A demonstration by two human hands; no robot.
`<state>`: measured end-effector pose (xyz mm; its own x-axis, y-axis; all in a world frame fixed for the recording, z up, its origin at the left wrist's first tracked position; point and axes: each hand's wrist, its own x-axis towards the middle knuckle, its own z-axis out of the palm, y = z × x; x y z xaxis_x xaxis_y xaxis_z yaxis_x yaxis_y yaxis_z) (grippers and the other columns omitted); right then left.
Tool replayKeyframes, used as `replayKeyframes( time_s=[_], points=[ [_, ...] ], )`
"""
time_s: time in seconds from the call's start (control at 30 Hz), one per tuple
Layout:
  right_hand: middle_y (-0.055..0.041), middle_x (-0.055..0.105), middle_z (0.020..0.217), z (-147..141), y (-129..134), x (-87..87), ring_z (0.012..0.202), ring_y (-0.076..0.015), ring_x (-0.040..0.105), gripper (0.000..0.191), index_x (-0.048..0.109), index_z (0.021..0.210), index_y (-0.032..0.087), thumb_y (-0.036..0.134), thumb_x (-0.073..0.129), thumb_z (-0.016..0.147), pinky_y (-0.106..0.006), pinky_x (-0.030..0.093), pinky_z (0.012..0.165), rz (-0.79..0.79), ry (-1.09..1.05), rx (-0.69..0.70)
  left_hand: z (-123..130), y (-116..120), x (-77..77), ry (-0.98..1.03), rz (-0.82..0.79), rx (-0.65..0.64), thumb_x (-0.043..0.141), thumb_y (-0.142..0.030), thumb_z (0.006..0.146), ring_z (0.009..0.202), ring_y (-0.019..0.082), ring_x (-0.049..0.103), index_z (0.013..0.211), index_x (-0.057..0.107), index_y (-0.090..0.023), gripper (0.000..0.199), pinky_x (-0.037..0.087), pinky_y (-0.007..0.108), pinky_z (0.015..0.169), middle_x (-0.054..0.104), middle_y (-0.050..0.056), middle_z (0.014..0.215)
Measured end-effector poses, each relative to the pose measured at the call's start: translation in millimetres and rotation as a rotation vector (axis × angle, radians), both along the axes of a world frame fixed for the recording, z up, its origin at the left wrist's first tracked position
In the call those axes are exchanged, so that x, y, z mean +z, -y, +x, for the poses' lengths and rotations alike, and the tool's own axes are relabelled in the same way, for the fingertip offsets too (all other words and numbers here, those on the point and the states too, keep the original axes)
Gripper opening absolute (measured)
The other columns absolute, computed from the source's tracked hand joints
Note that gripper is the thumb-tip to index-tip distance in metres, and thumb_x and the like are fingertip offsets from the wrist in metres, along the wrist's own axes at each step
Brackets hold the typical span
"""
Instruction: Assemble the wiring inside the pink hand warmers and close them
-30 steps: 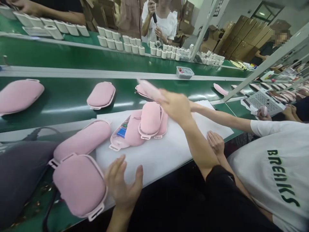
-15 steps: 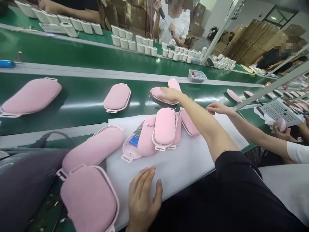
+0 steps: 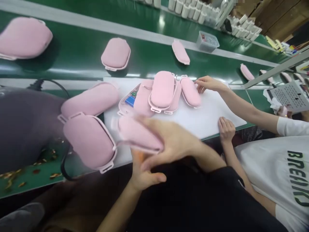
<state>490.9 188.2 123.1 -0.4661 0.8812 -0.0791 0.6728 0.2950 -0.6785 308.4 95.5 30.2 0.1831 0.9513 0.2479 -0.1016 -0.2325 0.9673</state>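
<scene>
My right hand (image 3: 172, 138) is closed on a pink padded shell (image 3: 138, 133), blurred by motion, above the front edge of the white mat. Just below that shell is my left hand (image 3: 142, 174), its thumb stretched out. The shell partly hides its fingers, and I cannot tell whether they touch it. Farther back on the mat, an opened shell (image 3: 122, 106) shows a blue battery (image 3: 130, 101) and a green circuit board. Beside it lie stacked pink shells, one on top (image 3: 163, 89) and another (image 3: 190, 91) to the right.
Two more shells (image 3: 89, 141) lie at the left, near a dark grey bag-like object (image 3: 29, 129). Spaced shells (image 3: 116, 53) sit on the green belt (image 3: 79, 58), with a clear plastic box (image 3: 207, 42) behind. A co-worker's hands (image 3: 209, 84) reach over the mat's (image 3: 205, 124) right side.
My right hand has taken a pink shell from the belt and drawn it back toward me, above my left hand. The view has tilted down. A co-worker's second hand now shows at the mat's edge.
</scene>
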Motion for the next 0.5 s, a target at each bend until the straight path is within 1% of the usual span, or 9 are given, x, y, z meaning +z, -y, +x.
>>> replayKeyframes(
  time_s=[0.03, 0.1, 0.17, 0.23, 0.27, 0.33, 0.4, 0.43, 0.5],
  points=[
    [-0.0065, 0.055, 0.166, -9, 23, -0.9, 0.149, -0.0274, 0.058, 0.086, 0.04, 0.166, 0.035, 0.054, 0.08, 0.093, -0.042, 0.053, 0.123, -0.044, -0.061, -0.005, 0, 8, -2.0, 0.019, -0.061, -0.019, 0.069, -0.092, 0.08, 0.142, 0.039, 0.062, 0.17, 0.027, -0.031, 0.117, 0.066, 0.052, 0.107, 0.054, 0.02, 0.159],
    [-0.0083, 0.047, 0.172, -20, 58, -1.0, 0.155, -0.0302, 0.053, 0.093, 0.028, 0.172, 0.032, 0.055, 0.076, 0.096, -0.047, 0.05, 0.125, -0.152, -0.156, -0.052, -4, 23, -8.2, 0.009, -0.176, -0.015, 0.077, -0.082, 0.083, 0.134, 0.038, 0.068, 0.16, 0.046, -0.024, 0.101, 0.066, 0.052, 0.107, 0.066, 0.019, 0.143],
    [-0.0092, 0.051, 0.169, -22, 74, -1.5, 0.152, -0.0306, 0.056, 0.086, 0.027, 0.172, 0.028, 0.055, 0.067, 0.101, -0.048, 0.052, 0.124, -0.243, -0.206, -0.069, -13, 37, -14.4, -0.016, -0.272, 0.008, 0.078, -0.071, 0.089, 0.13, 0.037, 0.07, 0.152, 0.056, -0.021, 0.084, 0.065, 0.052, 0.108, 0.071, 0.018, 0.134],
    [-0.008, 0.057, 0.164, -18, 75, -4.1, 0.145, -0.0282, 0.063, 0.072, 0.032, 0.17, 0.026, 0.05, 0.056, 0.107, -0.046, 0.056, 0.12, -0.231, -0.203, -0.091, -26, 46, -17.5, -0.037, -0.343, 0.017, 0.077, -0.068, 0.091, 0.131, 0.037, 0.07, 0.149, 0.059, -0.019, 0.078, 0.064, 0.053, 0.111, 0.072, 0.018, 0.134],
    [-0.008, 0.057, 0.164, -15, 72, -6.2, 0.144, -0.0273, 0.064, 0.067, 0.034, 0.169, 0.025, 0.046, 0.053, 0.108, -0.046, 0.057, 0.118, -0.167, -0.182, -0.12, -33, 49, -17.8, -0.044, -0.372, 0.019, 0.076, -0.069, 0.091, 0.132, 0.038, 0.069, 0.147, 0.06, -0.017, 0.078, 0.063, 0.053, 0.112, 0.072, 0.018, 0.134],
    [-0.009, 0.054, 0.166, -11, 64, -11.7, 0.148, -0.0274, 0.058, 0.061, 0.041, 0.165, 0.024, 0.039, 0.054, 0.108, -0.047, 0.055, 0.12, 0.013, -0.105, -0.172, -46, 51, -16.3, -0.056, -0.424, 0.007, 0.077, -0.069, 0.09, 0.132, 0.04, 0.069, 0.145, 0.062, -0.015, 0.079, 0.064, 0.052, 0.112, 0.072, 0.02, 0.135],
    [-0.0091, 0.056, 0.163, -11, 55, -18.6, 0.149, -0.0277, 0.055, 0.052, 0.052, 0.157, 0.023, 0.037, 0.057, 0.107, -0.047, 0.051, 0.123, 0.138, -0.023, -0.136, -55, 51, -13.5, -0.062, -0.462, -0.018, 0.079, -0.065, 0.09, 0.126, 0.04, 0.073, 0.143, 0.064, -0.014, 0.075, 0.067, 0.05, 0.107, 0.073, 0.019, 0.134],
    [-0.0074, 0.061, 0.158, -12, 51, -22.7, 0.144, -0.0267, 0.058, 0.046, 0.058, 0.152, 0.025, 0.036, 0.058, 0.107, -0.045, 0.051, 0.122, 0.157, 0.009, -0.099, -58, 52, -11.9, -0.065, -0.475, -0.033, 0.08, -0.061, 0.09, 0.123, 0.04, 0.074, 0.141, 0.065, -0.015, 0.07, 0.069, 0.049, 0.104, 0.074, 0.018, 0.132],
    [-0.0026, 0.072, 0.141, -16, 44, -32.2, 0.129, -0.0233, 0.066, 0.034, 0.067, 0.141, 0.032, 0.034, 0.057, 0.108, -0.04, 0.052, 0.115, 0.164, 0.049, -0.063, -63, 53, -7.9, -0.069, -0.488, -0.052, 0.079, -0.055, 0.092, 0.12, 0.04, 0.076, 0.138, 0.068, -0.018, 0.061, 0.069, 0.048, 0.101, 0.076, 0.014, 0.131]
  ],
)
